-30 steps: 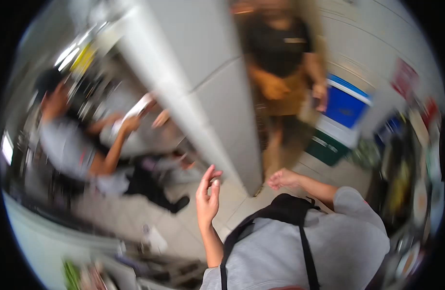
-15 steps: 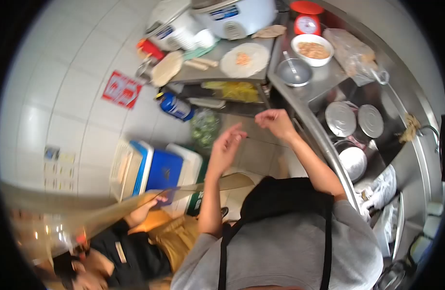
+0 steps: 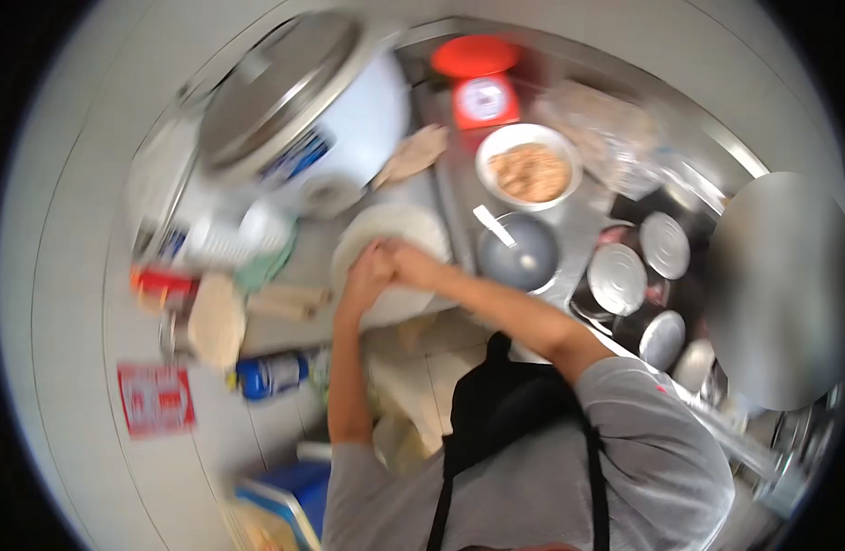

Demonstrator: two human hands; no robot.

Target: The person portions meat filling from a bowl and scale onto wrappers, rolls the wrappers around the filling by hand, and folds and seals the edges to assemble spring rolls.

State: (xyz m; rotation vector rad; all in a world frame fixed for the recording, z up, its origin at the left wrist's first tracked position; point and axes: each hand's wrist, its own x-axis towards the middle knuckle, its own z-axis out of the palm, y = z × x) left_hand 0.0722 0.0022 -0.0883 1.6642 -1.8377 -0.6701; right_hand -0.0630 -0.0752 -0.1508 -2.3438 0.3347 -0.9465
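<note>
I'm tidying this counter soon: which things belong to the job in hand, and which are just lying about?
Job in hand:
pale disc, beneath the left hand and right hand
white bowl of orange-brown food, probably

Apparently lying about:
red kitchen scale
rice cooker
blue cylinder

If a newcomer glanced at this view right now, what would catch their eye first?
Probably the bright red scale at top centre, with a white bowl of orange-pink food just below and right of it. Next, the big cooker at upper left, then the left hand and right hand together over a pale round sheet near the middle.
</note>
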